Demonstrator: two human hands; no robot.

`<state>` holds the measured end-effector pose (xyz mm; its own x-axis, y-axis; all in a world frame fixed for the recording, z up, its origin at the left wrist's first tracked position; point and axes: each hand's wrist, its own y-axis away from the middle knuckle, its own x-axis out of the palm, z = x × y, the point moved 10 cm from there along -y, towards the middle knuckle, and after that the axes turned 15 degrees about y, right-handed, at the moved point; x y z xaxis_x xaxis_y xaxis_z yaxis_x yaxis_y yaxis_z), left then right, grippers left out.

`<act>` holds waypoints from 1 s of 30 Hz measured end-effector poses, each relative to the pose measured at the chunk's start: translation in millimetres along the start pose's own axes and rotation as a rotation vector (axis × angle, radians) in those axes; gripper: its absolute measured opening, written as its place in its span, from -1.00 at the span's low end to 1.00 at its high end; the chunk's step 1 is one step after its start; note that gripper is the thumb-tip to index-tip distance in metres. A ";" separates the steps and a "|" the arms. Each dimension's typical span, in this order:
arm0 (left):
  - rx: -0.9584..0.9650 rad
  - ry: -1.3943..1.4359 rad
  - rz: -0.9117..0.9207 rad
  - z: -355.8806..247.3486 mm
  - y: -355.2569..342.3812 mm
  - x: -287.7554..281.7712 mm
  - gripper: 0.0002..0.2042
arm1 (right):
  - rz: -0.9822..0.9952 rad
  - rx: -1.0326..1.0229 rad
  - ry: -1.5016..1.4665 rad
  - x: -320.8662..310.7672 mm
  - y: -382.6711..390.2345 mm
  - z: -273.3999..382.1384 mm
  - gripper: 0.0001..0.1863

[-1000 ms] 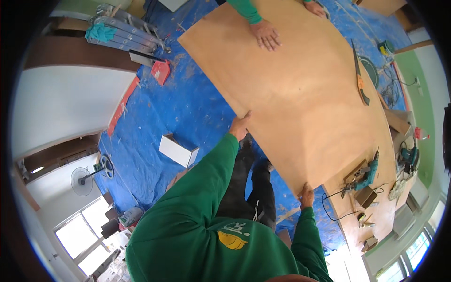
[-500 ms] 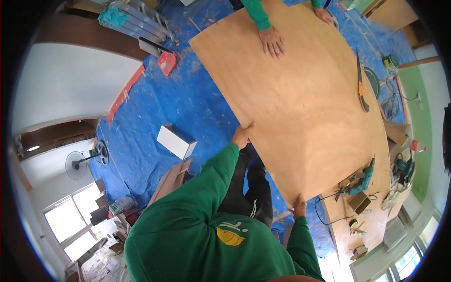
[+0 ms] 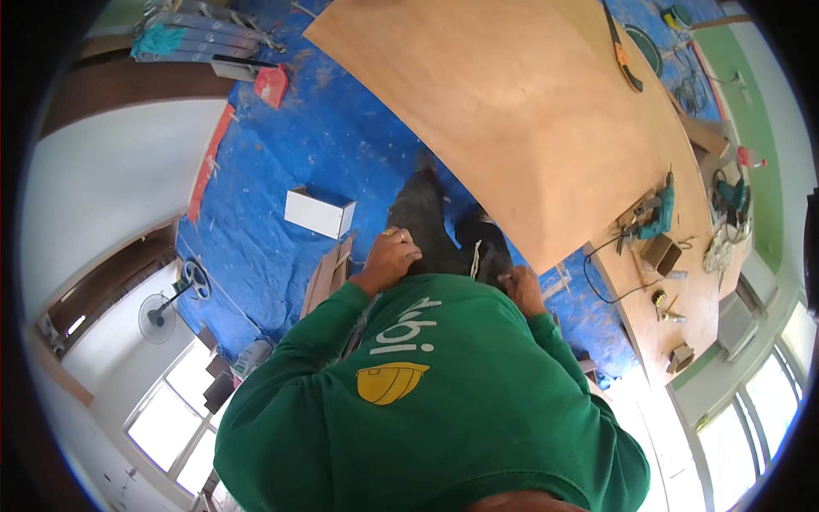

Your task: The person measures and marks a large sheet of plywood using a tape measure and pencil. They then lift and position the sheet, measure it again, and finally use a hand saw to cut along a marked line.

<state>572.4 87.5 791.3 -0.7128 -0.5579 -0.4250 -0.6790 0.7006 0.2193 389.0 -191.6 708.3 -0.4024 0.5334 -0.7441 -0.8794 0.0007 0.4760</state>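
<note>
My left hand [image 3: 392, 258] is closed at the left hip, its curled fingers gripping the cloth of my black trousers [image 3: 420, 209]. At the other hip my right hand [image 3: 521, 288] pinches the same trousers; some of its fingers are hidden. A pale cord hangs at the waist between the two. In front of me lies a large plywood sheet [image 3: 512, 119], its near corner just beyond my right hand and apart from it. An orange-handled handsaw [image 3: 624, 55] rests along the right side of the sheet.
A teal power drill [image 3: 659, 212] with its cord lies right of the plywood, near a tape measure [image 3: 659, 299]. Blue sheeting [image 3: 341, 128] covers the floor. On it are a white box-like piece [image 3: 317, 213] and a red dustpan [image 3: 271, 87]. A fan [image 3: 156, 317] stands left.
Both my hands have let go of the plywood's edge and drawn back to my trousers. The view has shifted, and the other person's hands on the far part have left it.
</note>
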 end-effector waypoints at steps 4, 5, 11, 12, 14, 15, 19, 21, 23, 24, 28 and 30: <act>-0.438 0.243 -0.022 10.7 -13.9 -42.8 -0.70 | 0.100 0.365 -0.209 -18.9 -26.6 11.0 -0.62; -0.406 0.275 0.045 2.8 -13.8 -50.8 -0.70 | 0.116 0.346 -0.221 -26.6 -30.9 21.9 -0.61; -0.543 0.341 0.353 61.7 -37.4 -103.9 -0.69 | 0.214 0.470 -0.421 -6.1 -65.3 75.8 -0.54; -0.517 0.317 0.438 75.3 -49.4 -113.3 -0.70 | 0.221 0.488 -0.449 7.6 -71.2 80.9 -0.53; -0.501 0.321 0.578 94.2 -59.2 -139.6 -0.70 | 0.285 0.601 -0.600 12.2 -63.7 122.6 -0.54; -0.503 0.339 0.634 99.5 -65.6 -156.8 -0.70 | 0.324 0.693 -0.726 -16.7 -59.0 163.8 -0.54; -0.454 0.306 0.803 116.6 -82.7 -207.0 -0.69 | 0.205 0.818 -0.909 -13.9 -51.7 241.1 -0.56; -0.465 0.297 0.884 124.5 -89.5 -235.1 -0.68 | 0.031 0.858 -1.033 -4.4 -50.8 270.0 -0.56; -0.502 0.309 0.933 127.2 -102.7 -252.9 -0.67 | 0.123 0.809 -0.887 -15.4 -64.6 289.4 -0.55; -0.545 0.327 0.951 128.4 -106.8 -260.5 -0.67 | 0.143 0.837 -0.882 -28.4 -67.5 300.4 -0.56; -0.519 0.404 1.017 119.2 -144.3 -270.9 -0.69 | 0.131 0.903 -0.780 -88.2 -80.5 344.2 -0.58; -0.491 0.367 1.015 118.7 -169.4 -272.8 -0.69 | 0.072 0.813 -0.600 -100.7 -88.1 340.2 -0.66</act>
<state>902.7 173.8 765.8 -0.9177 0.0040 0.3974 0.2882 0.6951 0.6586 593.6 42.4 900.9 -0.0562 0.8917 -0.4491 -0.3281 0.4083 0.8518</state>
